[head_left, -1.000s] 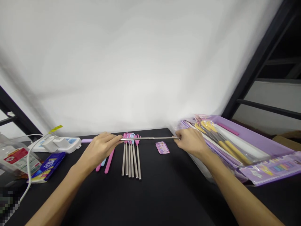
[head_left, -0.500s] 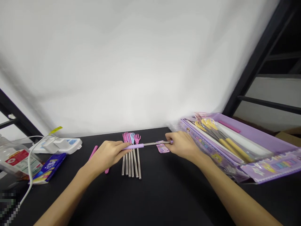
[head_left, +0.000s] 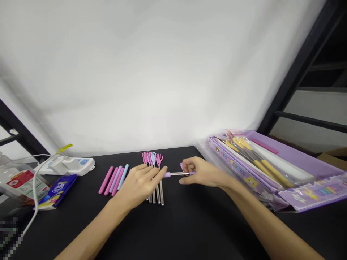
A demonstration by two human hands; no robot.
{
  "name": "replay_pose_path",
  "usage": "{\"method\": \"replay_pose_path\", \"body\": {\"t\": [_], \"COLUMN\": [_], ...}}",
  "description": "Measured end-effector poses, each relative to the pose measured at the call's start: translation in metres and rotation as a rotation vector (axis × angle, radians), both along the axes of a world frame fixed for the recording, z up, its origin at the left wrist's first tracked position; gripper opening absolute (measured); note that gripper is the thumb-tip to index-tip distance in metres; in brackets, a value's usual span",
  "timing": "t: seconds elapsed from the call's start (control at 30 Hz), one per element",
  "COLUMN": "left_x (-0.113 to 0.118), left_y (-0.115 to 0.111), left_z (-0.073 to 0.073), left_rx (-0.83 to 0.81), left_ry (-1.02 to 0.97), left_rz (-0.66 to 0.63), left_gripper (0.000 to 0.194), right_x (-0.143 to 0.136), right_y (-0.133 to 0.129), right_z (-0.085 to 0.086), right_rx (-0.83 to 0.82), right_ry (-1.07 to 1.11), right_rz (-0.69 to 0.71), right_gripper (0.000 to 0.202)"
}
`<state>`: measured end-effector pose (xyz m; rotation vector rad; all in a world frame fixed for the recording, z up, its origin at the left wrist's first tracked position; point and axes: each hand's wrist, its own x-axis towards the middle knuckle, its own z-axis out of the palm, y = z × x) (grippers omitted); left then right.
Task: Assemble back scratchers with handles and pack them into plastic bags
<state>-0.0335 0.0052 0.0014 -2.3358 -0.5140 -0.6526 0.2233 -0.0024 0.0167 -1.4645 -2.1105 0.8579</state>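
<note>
My left hand is closed round the purple handle of a stick with a metal rod. At the rod's other end, my right hand pinches the purple tip, which is mostly hidden by the fingers. Under and behind my left hand lie several metal rods with pink, purple and blue claw-shaped heads. Left of that hand several loose pink, purple and blue handles lie side by side. A small pink card shows partly behind my right hand.
A purple box at the right holds bagged sticks with yellow handles. At the left are a white power strip with a cable, a blue packet and a clear jar. A white wall stands behind.
My left hand has slid right along the stick, uncovering the loose handles. My right hand has moved slightly left and lower, and less of the rod shows between the hands.
</note>
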Motion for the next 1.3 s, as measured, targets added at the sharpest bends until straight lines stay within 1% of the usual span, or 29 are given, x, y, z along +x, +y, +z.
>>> {"method": "replay_pose_path", "body": {"t": [0.07, 0.13, 0.17, 0.23, 0.3, 0.4, 0.5, 0.67, 0.73, 0.83, 0.9, 0.93, 1.0, 1.07, 1.1, 1.17, 1.2, 1.23, 1.3], "left_x": [0.000, -0.002, -0.004, -0.007, -0.010, -0.011, -0.008, -0.002, 0.000, 0.003, 0.006, 0.008, 0.010, 0.009, 0.007, 0.000, -0.003, -0.007, -0.011], "left_y": [0.002, 0.003, 0.004, 0.004, 0.004, 0.003, 0.003, 0.002, 0.001, 0.000, -0.002, -0.003, -0.004, -0.004, -0.003, -0.002, -0.001, 0.000, 0.002], "left_z": [-0.001, -0.002, -0.002, -0.001, -0.001, 0.000, 0.000, 0.000, 0.001, 0.004, 0.005, 0.005, 0.005, 0.005, 0.004, 0.004, 0.003, 0.003, 0.002], "left_rx": [-0.070, -0.158, -0.202, -0.280, -0.346, -0.404, -0.353, -0.110, -0.014, 0.088, 0.075, 0.038, -0.100, -0.276, -0.362, -0.494, -0.531, -0.556, -0.580], "left_ry": [-0.013, -0.074, -0.103, -0.147, -0.181, -0.220, -0.226, -0.231, -0.225, -0.181, -0.153, -0.159, -0.210, -0.282, -0.307, -0.315, -0.307, -0.294, -0.270], "left_rz": [0.076, 0.158, 0.182, 0.199, 0.190, 0.152, 0.111, 0.069, 0.062, 0.067, 0.114, 0.155, 0.254, 0.337, 0.366, 0.396, 0.403, 0.411, 0.421], "left_gripper": [0.025, 0.024, 0.025, 0.029, 0.030, 0.030, 0.027, 0.020, 0.018, 0.022, 0.025, 0.023, 0.021, 0.024, 0.025, 0.025, 0.025, 0.026, 0.026], "right_x": [0.004, 0.010, 0.013, 0.019, 0.021, 0.019, 0.013, 0.009, 0.008, 0.003, -0.003, -0.006, -0.010, -0.006, -0.002, 0.011, 0.017, 0.023, 0.032], "right_y": [0.002, 0.003, 0.003, 0.004, 0.004, 0.003, -0.001, -0.006, -0.006, -0.003, 0.000, 0.001, 0.003, 0.005, 0.006, 0.010, 0.012, 0.014, 0.017], "right_z": [0.002, 0.004, 0.005, 0.006, 0.005, 0.004, 0.005, 0.009, 0.008, 0.003, 0.000, -0.001, -0.001, -0.001, -0.003, -0.009, -0.013, -0.018, -0.025], "right_rx": [-0.028, -0.032, -0.023, 0.017, 0.071, 0.120, 0.119, 0.070, -0.002, -0.232, -0.356, -0.373, -0.326, -0.201, -0.111, 0.096, 0.190, 0.251, 0.281], "right_ry": [0.243, 0.394, 0.420, 0.389, 0.345, 0.361, 0.413, 0.457, 0.521, 0.679, 0.787, 0.832, 0.874, 0.798, 0.703, 0.407, 0.234, 0.069, -0.176], "right_rz": [0.011, -0.014, -0.008, 0.028, 0.039, 0.022, 0.025, 0.045, 0.051, 0.011, -0.056, -0.084, -0.095, -0.063, -0.058, -0.091, -0.116, -0.121, -0.097], "right_gripper": [0.033, 0.043, 0.043, 0.036, 0.031, 0.031, 0.031, 0.031, 0.031, 0.033, 0.036, 0.037, 0.034, 0.037, 0.042, 0.049, 0.051, 0.055, 0.062]}}
